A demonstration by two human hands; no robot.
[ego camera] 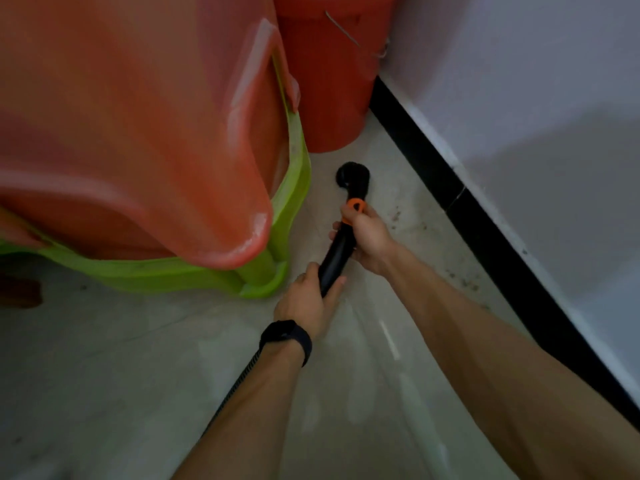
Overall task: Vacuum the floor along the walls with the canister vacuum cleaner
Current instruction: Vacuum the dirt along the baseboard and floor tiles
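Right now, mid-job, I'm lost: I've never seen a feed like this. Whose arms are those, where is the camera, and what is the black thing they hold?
There is no machine here: a person wears one wide-angle camera on the head, looking forward and down, so the arms are their own. Both hands grip the black vacuum tube: the right hand at its orange collar, the left hand, with a black wristband, lower down. The nozzle is down at the pale floor near the red bucket. A ribbed hose runs back beside the left forearm. To the left stand a large red plastic tub with a green tub showing below it. On the right a black skirting meets the white wall; dark specks lie on the floor beside it.
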